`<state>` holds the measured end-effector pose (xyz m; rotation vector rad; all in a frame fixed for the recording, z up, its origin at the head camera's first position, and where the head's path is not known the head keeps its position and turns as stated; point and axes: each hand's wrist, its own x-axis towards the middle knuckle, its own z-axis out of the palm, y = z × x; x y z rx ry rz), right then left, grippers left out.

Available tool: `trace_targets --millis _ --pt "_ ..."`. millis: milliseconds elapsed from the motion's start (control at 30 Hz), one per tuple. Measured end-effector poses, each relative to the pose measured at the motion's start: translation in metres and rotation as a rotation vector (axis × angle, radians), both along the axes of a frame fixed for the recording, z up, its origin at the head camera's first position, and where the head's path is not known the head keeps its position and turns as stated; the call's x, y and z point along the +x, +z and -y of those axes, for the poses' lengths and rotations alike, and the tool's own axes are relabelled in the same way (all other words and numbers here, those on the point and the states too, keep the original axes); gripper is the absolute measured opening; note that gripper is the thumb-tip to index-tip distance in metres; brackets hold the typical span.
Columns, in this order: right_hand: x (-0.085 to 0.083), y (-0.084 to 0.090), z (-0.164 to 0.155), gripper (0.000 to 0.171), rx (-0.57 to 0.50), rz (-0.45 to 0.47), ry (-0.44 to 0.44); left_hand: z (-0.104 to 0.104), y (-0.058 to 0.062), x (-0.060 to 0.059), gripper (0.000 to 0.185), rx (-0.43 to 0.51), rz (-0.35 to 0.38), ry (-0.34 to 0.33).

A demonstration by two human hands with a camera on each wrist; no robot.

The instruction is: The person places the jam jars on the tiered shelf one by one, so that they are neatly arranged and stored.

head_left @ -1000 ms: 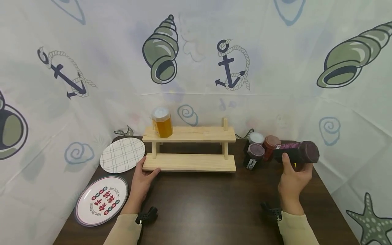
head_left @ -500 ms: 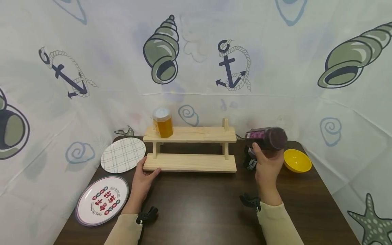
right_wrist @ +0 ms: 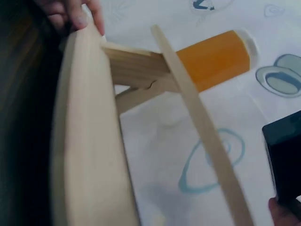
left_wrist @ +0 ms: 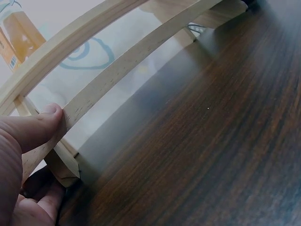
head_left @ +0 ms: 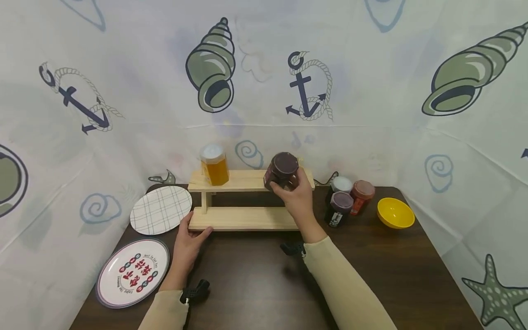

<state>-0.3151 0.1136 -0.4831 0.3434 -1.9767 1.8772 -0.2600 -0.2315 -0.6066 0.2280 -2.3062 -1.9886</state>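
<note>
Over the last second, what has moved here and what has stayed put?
The right hand carried the dark purple jar leftward from above the jar cluster to the wooden rack's top shelf, gripping it throughout. The left hand stays holding the rack's lower left corner; the honey jar hasn't moved.

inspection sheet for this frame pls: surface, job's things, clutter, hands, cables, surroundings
Surface: dark wood-grain table, no spills seen.
Job's things: dark purple jar with purple lid, tilted, over the right part of the top shelf of the two-tier pale wooden rack; whether it touches the shelf cannot be told. Amber hexagonal jar with white lid upright at the shelf's left end.
Clutter: three more jars clustered right of the rack; yellow bowl; checked plate; printed plate.
Hands: right hand grips the purple jar; left hand holds the rack's lower left corner.
Cables: nothing seen.
Surroundings: white sheet with shell and anchor print behind and at both sides.
</note>
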Motion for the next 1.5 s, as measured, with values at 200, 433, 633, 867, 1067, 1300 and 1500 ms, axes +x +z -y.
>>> trace_targets --millis 200,433,633,867,1067,1300,1500 --pt "-0.032 0.02 0.024 0.067 0.032 0.045 0.09 0.0 0.003 0.002 0.105 -0.001 0.01 0.006" --pt "-0.054 0.013 0.034 0.063 0.027 0.12 0.163 0.0 0.001 0.001 0.103 0.008 0.007 -0.006" --pt "-0.052 0.011 0.034 0.063 0.022 0.179 0.16 0.0 0.004 0.005 0.102 -0.011 -0.003 -0.01" --pt "-0.053 0.014 0.038 0.064 0.032 0.194 0.162 -0.001 0.002 0.004 0.102 -0.03 -0.025 -0.001" --pt "-0.053 0.015 0.041 0.068 0.164 0.216 0.192 -0.002 0.002 0.004 0.104 -0.029 -0.027 0.011" --pt "-0.059 0.017 0.035 0.07 0.172 0.272 0.25 -0.002 0.004 0.004 0.103 -0.02 -0.034 0.005" --pt "-0.06 0.016 0.036 0.067 0.275 0.238 0.214 -0.003 0.005 0.006 0.102 -0.014 -0.036 0.004"
